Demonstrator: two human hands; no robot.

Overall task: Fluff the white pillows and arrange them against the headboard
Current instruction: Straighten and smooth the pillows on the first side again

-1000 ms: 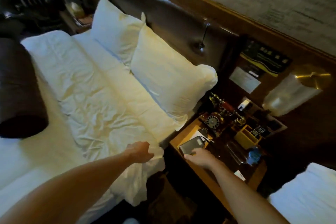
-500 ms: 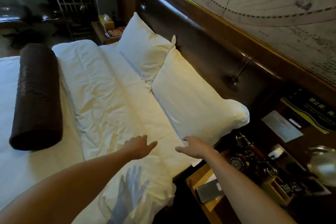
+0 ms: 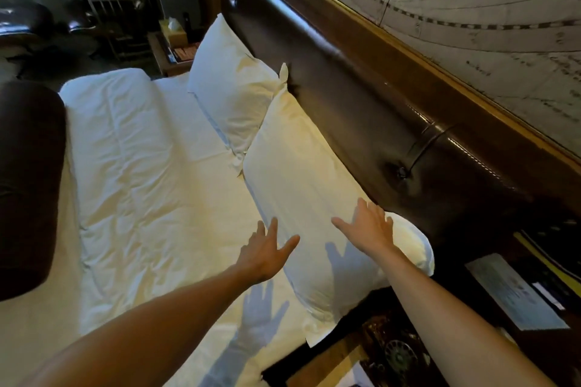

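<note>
Two white pillows lean against the dark leather headboard (image 3: pixel 361 97). The near pillow (image 3: pixel 301 173) lies in front of me; the far pillow (image 3: pixel 232 88) stands beyond it, their corners overlapping. My right hand (image 3: pixel 367 226) hovers over the near pillow's near end with fingers spread, casting a shadow on it. My left hand (image 3: pixel 264 251) is open too, at the pillow's front edge, above the white duvet (image 3: pixel 141 182). Neither hand holds anything.
A dark brown bolster (image 3: pixel 28 185) lies across the bed at the left. A wooden nightstand (image 3: pixel 333 364) with an old-style telephone (image 3: pixel 399 355) stands at the lower right. A far bedside table with a tissue box (image 3: pixel 173 31) sits beyond the far pillow.
Both hands have moved forward from the duvet edge and nightstand to the near pillow, and their fingers have spread open. My view has swung left and closer to the headboard.
</note>
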